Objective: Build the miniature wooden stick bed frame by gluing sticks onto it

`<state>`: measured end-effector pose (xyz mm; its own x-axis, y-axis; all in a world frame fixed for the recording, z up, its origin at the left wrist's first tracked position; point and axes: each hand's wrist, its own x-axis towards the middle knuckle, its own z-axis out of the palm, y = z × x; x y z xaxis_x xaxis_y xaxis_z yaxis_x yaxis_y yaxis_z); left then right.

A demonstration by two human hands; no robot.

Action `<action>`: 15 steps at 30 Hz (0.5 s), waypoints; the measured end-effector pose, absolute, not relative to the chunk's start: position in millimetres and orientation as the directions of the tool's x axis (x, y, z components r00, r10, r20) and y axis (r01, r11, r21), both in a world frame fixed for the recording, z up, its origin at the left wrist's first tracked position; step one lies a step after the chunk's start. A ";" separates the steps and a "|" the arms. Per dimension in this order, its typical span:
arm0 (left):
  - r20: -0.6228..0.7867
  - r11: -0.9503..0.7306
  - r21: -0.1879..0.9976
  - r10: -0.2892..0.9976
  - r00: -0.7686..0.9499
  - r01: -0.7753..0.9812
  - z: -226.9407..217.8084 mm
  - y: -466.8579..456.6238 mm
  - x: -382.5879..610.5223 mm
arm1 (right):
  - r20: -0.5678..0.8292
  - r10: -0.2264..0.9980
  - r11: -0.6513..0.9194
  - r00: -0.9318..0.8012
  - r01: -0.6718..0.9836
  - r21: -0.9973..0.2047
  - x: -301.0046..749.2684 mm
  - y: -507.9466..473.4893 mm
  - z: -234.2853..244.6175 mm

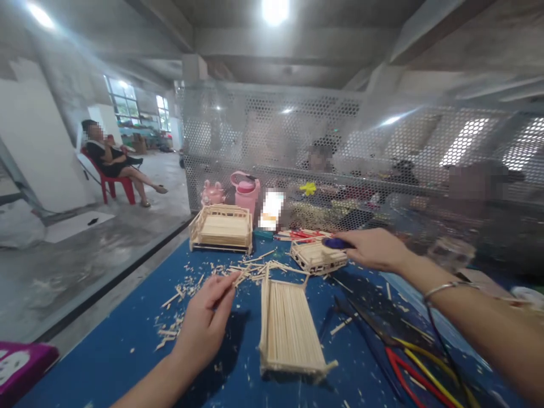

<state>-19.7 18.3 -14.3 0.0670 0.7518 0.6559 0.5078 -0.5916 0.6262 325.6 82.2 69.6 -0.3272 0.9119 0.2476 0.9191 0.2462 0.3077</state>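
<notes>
My left hand (207, 322) is pinched on a thin wooden stick (238, 277) over the blue table (127, 362), just left of a flat panel of glued sticks (289, 328). My right hand (374, 248) reaches forward and grips a dark blue-purple object (335, 243) above a small wooden stick frame (317, 256). A silver bracelet sits on my right wrist. Loose sticks and scraps (199, 289) lie scattered between my hands.
A finished wooden miniature bed (221, 228) stands at the far left of the table, with a pink bottle (246, 192) behind it. Red and yellow handled pliers (420, 362) lie at right. A perforated metal screen (340, 141) separates seated people opposite. Another person sits on a red chair (117, 184).
</notes>
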 end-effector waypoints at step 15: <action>0.892 -0.918 0.082 0.241 0.383 0.387 3.4 -32.1 -23.1 | 0.460 0.738 0.638 -0.493 0.733 -0.238 232.8 -40.5 50.3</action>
